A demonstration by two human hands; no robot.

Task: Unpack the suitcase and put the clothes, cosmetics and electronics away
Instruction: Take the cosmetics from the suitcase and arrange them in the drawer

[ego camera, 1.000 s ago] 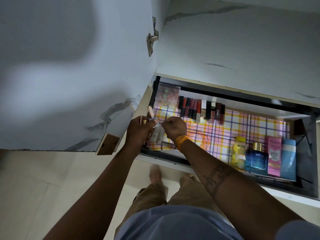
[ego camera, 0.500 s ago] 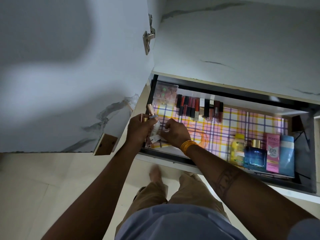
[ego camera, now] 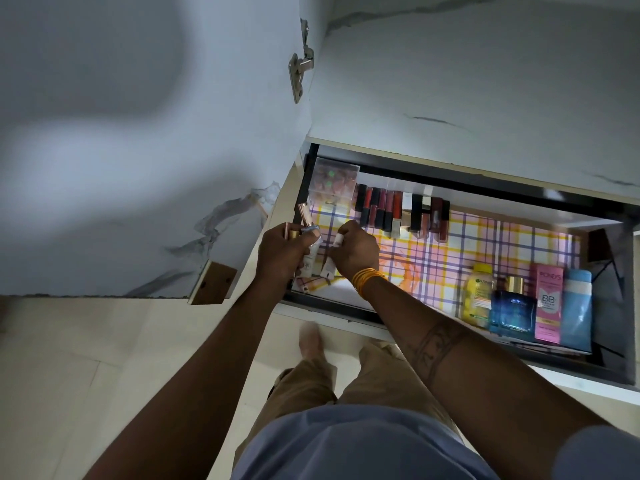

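Note:
An open drawer point(ego camera: 485, 183) lined with plaid paper point(ego camera: 485, 247) holds cosmetics. My left hand point(ego camera: 282, 252) hovers over its near left corner, shut on a bunch of slim cosmetic tubes point(ego camera: 306, 216) with rose-gold caps. My right hand point(ego camera: 355, 251), with orange bangles at the wrist, touches it and grips a small white tube point(ego camera: 337, 240). Another white tube point(ego camera: 327, 270) lies under my hands. A row of lipsticks point(ego camera: 401, 214) stands along the back, beside a clear box point(ego camera: 332, 180).
At the drawer's right end stand a yellow bottle point(ego camera: 479, 294), a blue perfume box point(ego camera: 512, 311), a pink box point(ego camera: 548, 303) and a light blue pack point(ego camera: 576, 308). A cabinet door with a hinge point(ego camera: 299, 72) hangs open at left. My foot point(ego camera: 311, 341) is on the tiled floor.
My right hand dipped toward the drawer's near left corner, then came back up against my left hand with a white tube in it. The view has shifted slightly.

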